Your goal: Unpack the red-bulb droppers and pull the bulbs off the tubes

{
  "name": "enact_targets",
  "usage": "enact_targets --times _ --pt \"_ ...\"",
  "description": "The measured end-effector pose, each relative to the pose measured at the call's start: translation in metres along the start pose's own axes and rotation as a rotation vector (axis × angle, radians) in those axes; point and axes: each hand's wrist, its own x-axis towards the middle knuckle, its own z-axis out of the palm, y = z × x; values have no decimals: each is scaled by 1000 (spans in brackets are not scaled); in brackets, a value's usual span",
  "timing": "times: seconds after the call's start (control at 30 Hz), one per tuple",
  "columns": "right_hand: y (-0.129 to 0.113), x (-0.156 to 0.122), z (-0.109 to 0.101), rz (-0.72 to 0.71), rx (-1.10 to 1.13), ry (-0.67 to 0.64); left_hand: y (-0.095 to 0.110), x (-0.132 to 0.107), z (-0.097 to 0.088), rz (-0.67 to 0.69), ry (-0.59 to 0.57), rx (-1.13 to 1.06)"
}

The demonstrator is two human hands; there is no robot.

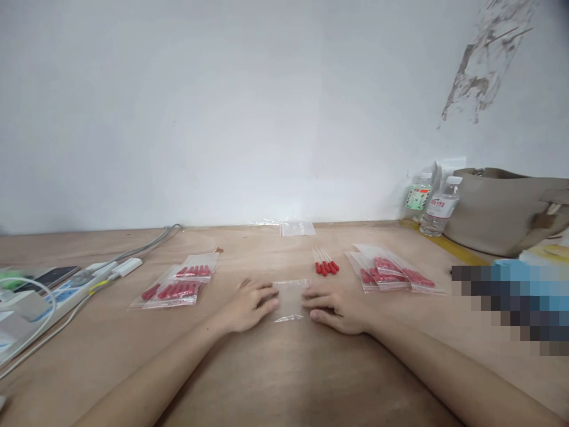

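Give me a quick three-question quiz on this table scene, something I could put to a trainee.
1. True or false: the loose red-handled pins lie nearer the right hand than the left hand.
2. What lies between the two hands, touched by both? A) a clear bag B) a phone C) a cup
3. How many water bottles stand by the beige handbag?
Key: 1 true; 2 A; 3 two.

The bare tabletop [284,373] nearest me is open, and a lane runs ahead past the flat bag [290,299] to the empty bags [297,228] by the wall [222,118]. Loose red-tipped sticks [326,264] lie just ahead of my right hand [338,308], with the right packets [391,274] just right of them. The left packets [178,284] sit near my left hand [249,305]; farther left a power strip [84,280] and its cables [146,243] block the way
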Motion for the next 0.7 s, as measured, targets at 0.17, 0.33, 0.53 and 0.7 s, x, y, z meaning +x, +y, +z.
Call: enact_targets --times 0.17,0.33,0.53,0.7 --pt "24 0 -35 449 -455 324 -21 21 10 -102 270 -96" --pt "49 -18 -68 986 -792 162 -42 29 17 -197 241 -162" --pt "61 -27 -78 1031 -768 92 -35 24 11 -190 239 -174" --pt "52 -23 -91 1001 -854 424 -41 21 -4 -318 462 -61"
